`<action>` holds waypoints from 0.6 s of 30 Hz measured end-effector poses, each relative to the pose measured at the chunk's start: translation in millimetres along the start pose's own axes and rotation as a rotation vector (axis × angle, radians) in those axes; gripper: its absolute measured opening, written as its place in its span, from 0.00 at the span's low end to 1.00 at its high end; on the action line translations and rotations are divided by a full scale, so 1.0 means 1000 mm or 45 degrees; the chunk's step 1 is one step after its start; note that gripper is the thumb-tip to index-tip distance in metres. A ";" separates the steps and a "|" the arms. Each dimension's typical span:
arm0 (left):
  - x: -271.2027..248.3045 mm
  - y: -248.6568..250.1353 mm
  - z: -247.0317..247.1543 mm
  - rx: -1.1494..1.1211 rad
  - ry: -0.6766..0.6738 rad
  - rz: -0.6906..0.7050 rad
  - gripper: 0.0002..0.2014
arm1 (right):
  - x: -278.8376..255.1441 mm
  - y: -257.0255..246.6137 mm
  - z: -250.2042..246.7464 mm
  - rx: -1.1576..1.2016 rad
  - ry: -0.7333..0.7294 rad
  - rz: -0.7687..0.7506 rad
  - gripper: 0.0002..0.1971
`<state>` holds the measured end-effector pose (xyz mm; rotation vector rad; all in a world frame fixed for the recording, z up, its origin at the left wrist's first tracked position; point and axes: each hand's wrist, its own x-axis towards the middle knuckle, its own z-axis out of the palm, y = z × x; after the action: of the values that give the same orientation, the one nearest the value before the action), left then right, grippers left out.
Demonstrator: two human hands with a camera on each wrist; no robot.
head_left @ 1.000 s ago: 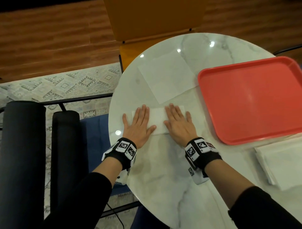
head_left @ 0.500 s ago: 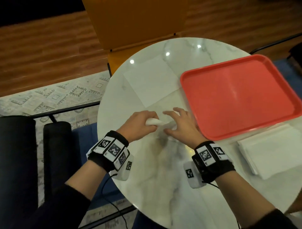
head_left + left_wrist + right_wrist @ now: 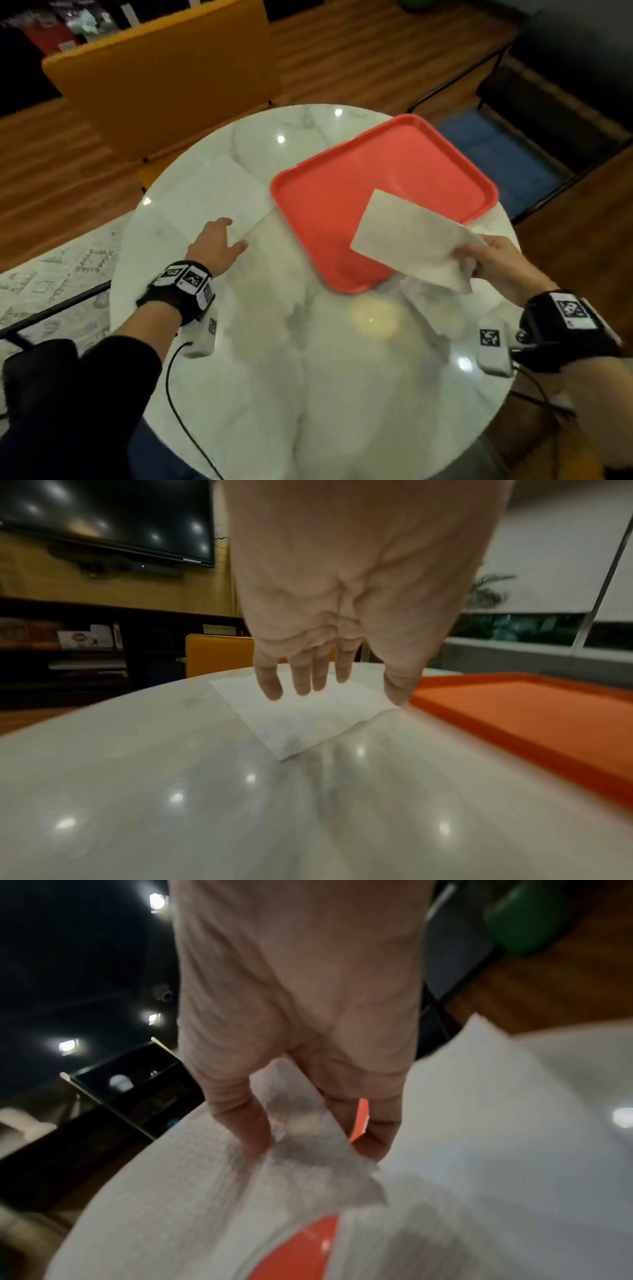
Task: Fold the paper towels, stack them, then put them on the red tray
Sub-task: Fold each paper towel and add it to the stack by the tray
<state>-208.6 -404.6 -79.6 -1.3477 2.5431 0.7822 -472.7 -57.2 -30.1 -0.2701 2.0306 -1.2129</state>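
Note:
My right hand (image 3: pixel 479 255) pinches a folded white paper towel (image 3: pixel 411 240) by one end and holds it in the air over the near right corner of the red tray (image 3: pixel 342 192). In the right wrist view the thumb and fingers (image 3: pixel 250 1123) clamp the folded towel (image 3: pixel 308 1145). An unfolded paper towel (image 3: pixel 212 192) lies flat on the marble table, left of the tray. My left hand (image 3: pixel 219 240) hovers over its near edge with fingers relaxed and spread, holding nothing; the left wrist view shows the fingertips (image 3: pixel 301 685) just above the sheet (image 3: pixel 308 718).
The round marble table (image 3: pixel 274 377) has a stack of white paper towels (image 3: pixel 431 308) at its right edge, partly hidden by the held towel. An orange chair (image 3: pixel 164 75) stands behind the table. A blue cushion (image 3: pixel 496 154) lies beyond the tray.
The folded towel left the table: my right hand lifted it and carried it right, over the tray's near corner. My left hand let go and moved up toward the unfolded sheet.

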 end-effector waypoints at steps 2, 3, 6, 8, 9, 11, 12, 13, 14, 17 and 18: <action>0.015 -0.002 0.006 0.178 -0.038 -0.065 0.36 | 0.010 0.002 -0.026 -0.187 0.040 0.021 0.13; 0.019 -0.001 0.009 0.230 -0.063 -0.094 0.37 | 0.014 0.001 -0.037 -0.286 0.043 0.032 0.13; 0.022 0.004 0.020 0.356 -0.080 -0.131 0.34 | 0.033 0.000 -0.058 -0.605 -0.018 0.080 0.12; 0.018 0.009 0.025 0.432 -0.005 -0.112 0.28 | 0.043 -0.002 -0.062 -0.815 -0.094 0.124 0.10; 0.017 0.011 0.027 0.469 0.042 -0.096 0.25 | 0.046 -0.003 -0.062 -0.904 -0.129 0.140 0.10; 0.014 0.013 0.033 0.517 0.131 -0.055 0.21 | 0.051 -0.002 -0.058 -1.037 -0.190 0.161 0.10; 0.013 0.013 0.036 0.524 0.172 -0.030 0.19 | 0.054 -0.001 -0.056 -1.085 -0.205 0.164 0.09; 0.013 0.012 0.038 0.523 0.204 -0.008 0.17 | 0.055 0.000 -0.054 -1.128 -0.212 0.168 0.07; 0.012 0.012 0.040 0.526 0.219 0.004 0.16 | 0.057 0.002 -0.052 -1.169 -0.208 0.163 0.06; 0.010 0.013 0.042 0.534 0.197 0.020 0.18 | 0.060 0.008 -0.049 -1.264 -0.130 0.125 0.16; 0.010 0.014 0.042 0.531 0.187 0.022 0.19 | 0.061 0.011 -0.050 -1.269 -0.090 0.107 0.16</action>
<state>-229.5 -383.9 -113.7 -1.2800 2.6298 0.1395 -547.9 -49.9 -55.6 -0.6671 2.3958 -0.0471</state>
